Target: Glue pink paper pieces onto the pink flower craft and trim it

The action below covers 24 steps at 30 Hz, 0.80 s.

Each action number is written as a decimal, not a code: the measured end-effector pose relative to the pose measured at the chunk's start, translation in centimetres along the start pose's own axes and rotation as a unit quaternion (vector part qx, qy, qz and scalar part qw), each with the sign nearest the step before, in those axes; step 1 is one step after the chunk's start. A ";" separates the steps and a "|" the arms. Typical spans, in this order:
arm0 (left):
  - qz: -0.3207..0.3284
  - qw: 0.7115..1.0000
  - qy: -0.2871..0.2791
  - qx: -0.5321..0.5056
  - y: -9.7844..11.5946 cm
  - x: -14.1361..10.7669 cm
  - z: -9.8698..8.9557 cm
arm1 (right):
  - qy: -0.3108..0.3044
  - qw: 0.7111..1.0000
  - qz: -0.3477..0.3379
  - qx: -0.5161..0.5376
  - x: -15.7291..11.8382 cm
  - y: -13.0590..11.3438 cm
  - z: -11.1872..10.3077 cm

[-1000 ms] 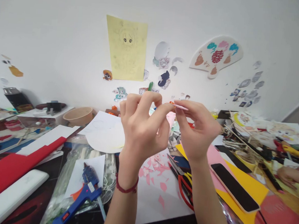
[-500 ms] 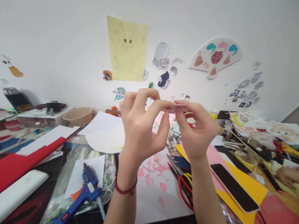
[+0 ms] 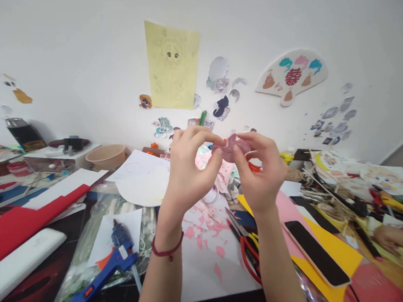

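A small pink petal-shaped paper piece is held up in front of the wall, between both hands. My left hand pinches its left side between thumb and fingertips. On the right side, my right hand grips it between thumb and index finger. Below the hands, pink paper scraps lie scattered on a white sheet. Red-handled scissors rest beside the right forearm.
A blue glue gun lies at the left near a white bar and red paper. To the right are a phone on yellow paper and another person's hand.
The pink paper has turned and now shows more of its folded, petal-like shape. My left hand has shifted slightly right with its fingers less raised; my right hand has moved slightly left.
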<state>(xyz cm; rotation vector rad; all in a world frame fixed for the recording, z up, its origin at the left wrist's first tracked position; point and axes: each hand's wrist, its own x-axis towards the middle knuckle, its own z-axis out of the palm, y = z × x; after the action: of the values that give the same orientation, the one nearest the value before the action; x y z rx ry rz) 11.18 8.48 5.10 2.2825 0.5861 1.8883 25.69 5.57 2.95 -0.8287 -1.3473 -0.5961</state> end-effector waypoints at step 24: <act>-0.066 0.993 -0.028 -0.090 -1.0 0.0 -0.1 | -0.018 0.992 -0.113 -0.052 0.5 0.2 -0.3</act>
<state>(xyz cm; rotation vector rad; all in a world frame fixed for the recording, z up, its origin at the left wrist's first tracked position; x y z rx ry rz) 10.86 9.36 4.84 2.1210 0.5213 1.7347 26.14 5.47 3.43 -0.7792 -1.4642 -0.8366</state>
